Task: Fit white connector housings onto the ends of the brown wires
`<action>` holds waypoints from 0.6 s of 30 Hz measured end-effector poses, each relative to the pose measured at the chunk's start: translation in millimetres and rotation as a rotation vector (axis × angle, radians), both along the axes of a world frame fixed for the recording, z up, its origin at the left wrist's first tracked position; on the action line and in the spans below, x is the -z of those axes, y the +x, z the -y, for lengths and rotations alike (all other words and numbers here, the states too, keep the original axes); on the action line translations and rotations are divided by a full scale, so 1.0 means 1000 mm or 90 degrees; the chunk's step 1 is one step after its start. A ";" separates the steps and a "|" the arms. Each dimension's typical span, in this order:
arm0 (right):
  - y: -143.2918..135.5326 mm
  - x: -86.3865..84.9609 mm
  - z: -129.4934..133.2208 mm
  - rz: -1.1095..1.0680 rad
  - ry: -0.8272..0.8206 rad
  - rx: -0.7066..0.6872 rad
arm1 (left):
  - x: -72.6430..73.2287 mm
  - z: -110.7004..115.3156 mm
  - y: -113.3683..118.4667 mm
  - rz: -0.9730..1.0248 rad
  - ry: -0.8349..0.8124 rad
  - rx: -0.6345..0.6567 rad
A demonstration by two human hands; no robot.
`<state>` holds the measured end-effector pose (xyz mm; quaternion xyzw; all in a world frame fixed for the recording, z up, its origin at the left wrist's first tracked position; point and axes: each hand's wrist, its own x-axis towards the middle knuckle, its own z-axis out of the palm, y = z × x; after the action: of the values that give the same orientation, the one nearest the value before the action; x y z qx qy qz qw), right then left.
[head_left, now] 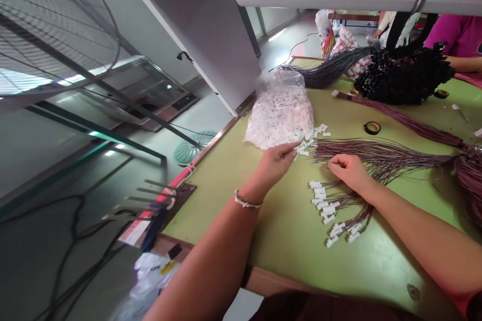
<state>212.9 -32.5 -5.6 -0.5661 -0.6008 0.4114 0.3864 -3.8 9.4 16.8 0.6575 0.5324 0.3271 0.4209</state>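
My left hand (279,159) reaches into the small pile of loose white connector housings (304,149) beside the plastic bag. Its index finger stretches over them, with the fingertips apart. Close by, my right hand (349,169) is closed in a pinch at a thin brown wire, whose end is too small to make out clearly. Behind that hand lies a long bundle of brown wires (376,149), loose ends pointing left. Nearer to me, several wires that carry white connectors (320,195) fan out on the green table (286,230).
A clear bag of white connectors (278,110) stands by the table's left edge. Behind are a black tape roll (372,127), a tied wire bundle (406,118) and a black heap of parts (402,77). A pronged rack (158,200) sits front left. A co-worker's pink sleeve (457,35) shows at right.
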 end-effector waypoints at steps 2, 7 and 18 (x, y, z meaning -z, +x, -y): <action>0.000 0.000 0.001 0.013 0.028 0.000 | 0.002 0.003 0.005 0.113 -0.108 0.032; -0.001 -0.003 0.004 0.030 0.078 -0.010 | 0.012 0.008 0.023 0.389 -0.286 0.049; -0.002 0.004 0.006 0.081 0.122 0.007 | 0.016 0.012 0.029 0.504 -0.342 0.064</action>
<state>211.0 -38.2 -9.6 -0.5546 -0.6577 0.3132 0.4021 24.8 -3.0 0.7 0.3756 0.3648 0.3827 0.7612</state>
